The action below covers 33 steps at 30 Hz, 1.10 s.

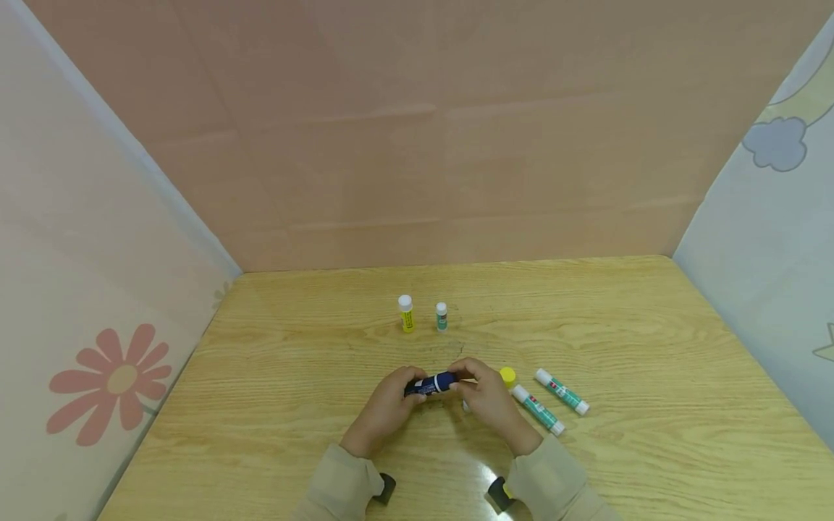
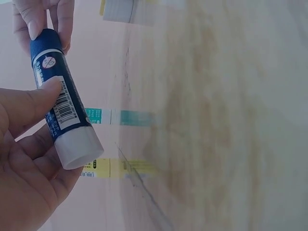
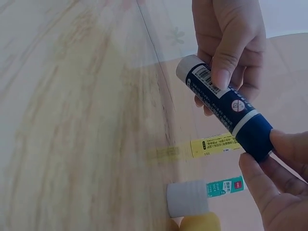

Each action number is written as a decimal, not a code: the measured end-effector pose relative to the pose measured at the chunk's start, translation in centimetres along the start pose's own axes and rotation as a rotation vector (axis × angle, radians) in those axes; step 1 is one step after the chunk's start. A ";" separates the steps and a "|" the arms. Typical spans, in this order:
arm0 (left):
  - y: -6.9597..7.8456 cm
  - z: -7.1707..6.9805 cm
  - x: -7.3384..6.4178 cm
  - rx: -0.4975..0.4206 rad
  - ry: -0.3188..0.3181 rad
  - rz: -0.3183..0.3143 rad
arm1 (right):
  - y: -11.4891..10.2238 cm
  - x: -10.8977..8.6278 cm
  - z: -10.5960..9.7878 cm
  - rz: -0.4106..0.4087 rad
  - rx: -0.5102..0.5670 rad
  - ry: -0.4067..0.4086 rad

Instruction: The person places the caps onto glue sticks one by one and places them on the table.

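My fingers (image 2: 65, 186) are bare; beige sleeves (image 1: 340, 481) end above small black wrist devices (image 1: 386, 490), the right one yellow-edged.

The held stick (image 1: 425, 386) is left of lying sticks (image 1: 538, 410), before standing ones (image 1: 441, 318).

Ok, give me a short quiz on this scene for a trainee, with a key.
1. Which hand pinches the dark blue cap of the dark blue cylindrical glue stick?
2. True or false: in the head view, the white-capped yellow tube stands left of the shorter white-capped teal tube.
3. How many teal-and-white cylindrical glue sticks lie flat to the right of the round yellow cap in the head view?
Key: 1. Right hand. 2. True. 3. Two.
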<state>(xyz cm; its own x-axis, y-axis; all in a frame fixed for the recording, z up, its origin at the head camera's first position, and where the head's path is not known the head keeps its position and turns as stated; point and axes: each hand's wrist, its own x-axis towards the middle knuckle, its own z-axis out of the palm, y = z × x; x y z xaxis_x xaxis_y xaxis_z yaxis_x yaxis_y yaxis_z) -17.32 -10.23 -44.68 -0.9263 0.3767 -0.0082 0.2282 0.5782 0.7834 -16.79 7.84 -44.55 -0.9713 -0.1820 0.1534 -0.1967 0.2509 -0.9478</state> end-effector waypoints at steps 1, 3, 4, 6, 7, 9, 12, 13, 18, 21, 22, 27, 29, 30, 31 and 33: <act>0.0 0.0 0.0 0.003 0.002 0.004 | 0.0 0.0 0.0 0.000 0.000 0.000; 0.0 0.0 0.0 0.012 0.006 0.014 | -0.1 -0.1 0.0 -0.002 -0.003 -0.001; 0.0 0.0 0.0 0.018 0.008 0.023 | -0.1 -0.1 0.1 -0.001 -0.008 -0.001; 0.0 0.0 0.1 0.036 0.013 0.034 | 0.0 -0.1 0.1 0.001 -0.013 -0.002; -0.1 0.0 0.1 0.046 0.016 0.039 | 0.0 -0.1 0.1 0.001 -0.018 -0.002; -0.1 0.1 0.1 0.063 0.023 0.042 | 0.0 -0.1 0.2 -0.002 -0.024 0.000; -0.1 0.1 0.1 0.078 0.033 0.044 | -0.1 -0.1 0.2 -0.010 -0.035 0.006; -0.1 0.2 0.2 0.080 0.034 0.044 | -0.1 -0.1 0.2 -0.010 -0.040 0.009; 0.0 0.3 0.1 0.116 0.043 0.059 | -0.1 -0.2 0.3 0.002 -0.049 0.027; 0.0 0.4 0.2 0.148 0.057 0.088 | -0.1 -0.1 0.3 0.012 -0.049 0.042; 0.0 0.4 0.2 0.156 0.062 0.100 | -0.2 -0.1 0.3 0.015 -0.053 0.047; 0.2 0.4 0.2 0.188 0.082 0.139 | -0.3 -0.3 0.0 -0.067 -0.072 0.049; 0.3 0.4 0.1 0.193 0.084 0.135 | -0.4 -0.4 -0.1 -0.090 -0.072 0.043; 0.3 0.4 0.1 0.193 0.081 0.133 | -0.4 -0.4 -0.1 -0.086 -0.070 0.043; 0.3 0.4 0.1 0.192 0.079 0.132 | -0.4 -0.4 -0.1 -0.066 -0.070 0.046; 0.3 0.5 0.1 0.190 0.075 0.125 | -0.6 -0.3 0.0 -0.019 -0.079 0.059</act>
<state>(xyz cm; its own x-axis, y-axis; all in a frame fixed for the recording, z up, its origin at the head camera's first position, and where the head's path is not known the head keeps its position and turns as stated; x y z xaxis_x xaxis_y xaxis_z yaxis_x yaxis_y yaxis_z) -17.21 -9.69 -44.72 -0.9055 0.4029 0.1333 0.3880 0.6591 0.6443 -16.35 7.79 -44.07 -0.9730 -0.1321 0.1894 -0.2229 0.3230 -0.9198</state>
